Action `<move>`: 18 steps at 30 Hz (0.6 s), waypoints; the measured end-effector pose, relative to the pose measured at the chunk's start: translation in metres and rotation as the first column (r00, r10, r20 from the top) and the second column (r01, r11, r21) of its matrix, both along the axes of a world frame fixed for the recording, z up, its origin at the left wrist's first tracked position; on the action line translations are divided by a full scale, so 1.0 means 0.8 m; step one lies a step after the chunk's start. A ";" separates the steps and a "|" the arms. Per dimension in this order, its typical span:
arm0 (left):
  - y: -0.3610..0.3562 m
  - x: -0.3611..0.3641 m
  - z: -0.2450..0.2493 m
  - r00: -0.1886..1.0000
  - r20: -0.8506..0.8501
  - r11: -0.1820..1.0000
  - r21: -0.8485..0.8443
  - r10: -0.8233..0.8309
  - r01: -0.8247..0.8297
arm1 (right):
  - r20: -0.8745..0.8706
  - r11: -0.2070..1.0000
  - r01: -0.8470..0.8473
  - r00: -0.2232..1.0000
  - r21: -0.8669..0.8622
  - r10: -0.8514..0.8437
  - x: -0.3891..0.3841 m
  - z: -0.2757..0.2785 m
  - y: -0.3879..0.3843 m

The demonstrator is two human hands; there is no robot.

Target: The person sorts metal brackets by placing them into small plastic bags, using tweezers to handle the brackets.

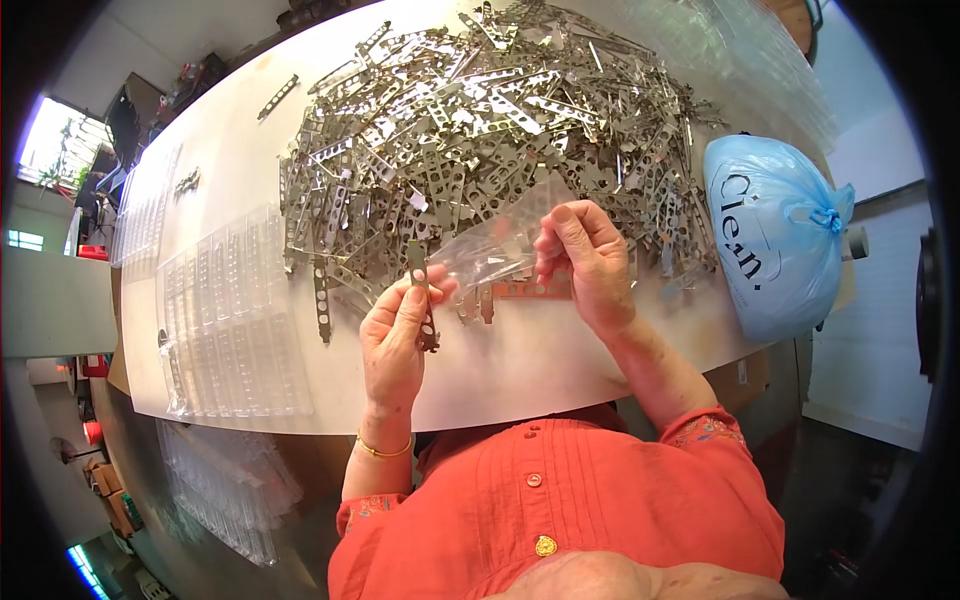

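Observation:
My left hand [393,340] is closed on a metal bracket [417,262], a slim perforated strip pinched upright between thumb and fingers. My right hand [592,265] pinches a clear plastic bag [490,247] by its right side. The bag stretches across to the fingers of my left hand, behind the bracket. Beyond both hands spreads a large heap of similar metal brackets [450,150], some seen through the bag. A reddish strip [535,289] lies just below my right fingertips.
Clear plastic trays [235,310] lie on the white table [480,390] at left, with more trays [225,490] below the edge. A tied blue bag [775,235] stands at right. One bracket [278,97] lies apart at the back left. Clear plastic sheeting [740,60] covers the far right.

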State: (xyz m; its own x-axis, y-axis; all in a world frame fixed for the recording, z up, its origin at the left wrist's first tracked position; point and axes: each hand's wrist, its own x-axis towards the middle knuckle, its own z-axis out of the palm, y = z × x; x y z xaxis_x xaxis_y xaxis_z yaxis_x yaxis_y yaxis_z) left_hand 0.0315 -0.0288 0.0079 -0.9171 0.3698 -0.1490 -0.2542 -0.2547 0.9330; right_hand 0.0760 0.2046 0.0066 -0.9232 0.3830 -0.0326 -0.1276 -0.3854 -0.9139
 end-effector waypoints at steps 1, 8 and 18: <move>0.002 0.000 0.000 0.999 -0.034 1.000 0.026 0.001 0.000 | 0.000 1.000 0.000 1.000 0.000 0.000 0.000 -0.001 0.000; 0.005 0.001 0.004 1.000 -0.021 0.998 0.070 -0.004 0.006 | 0.022 0.999 0.032 0.999 0.028 -0.032 0.000 0.002 0.003; 0.011 0.004 0.004 0.999 -0.024 0.999 0.031 -0.023 0.024 | 0.043 0.996 -0.040 0.998 -0.081 0.043 0.001 0.013 -0.009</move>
State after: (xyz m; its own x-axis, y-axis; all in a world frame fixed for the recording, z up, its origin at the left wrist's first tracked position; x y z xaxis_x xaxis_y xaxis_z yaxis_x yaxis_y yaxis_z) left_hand 0.0348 -0.0204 0.0109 -0.9112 0.3953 -0.1157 -0.2388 -0.2782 0.9304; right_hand 0.0771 0.1973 0.0171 -0.9351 0.3391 -0.1031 -0.0701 -0.4619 -0.8841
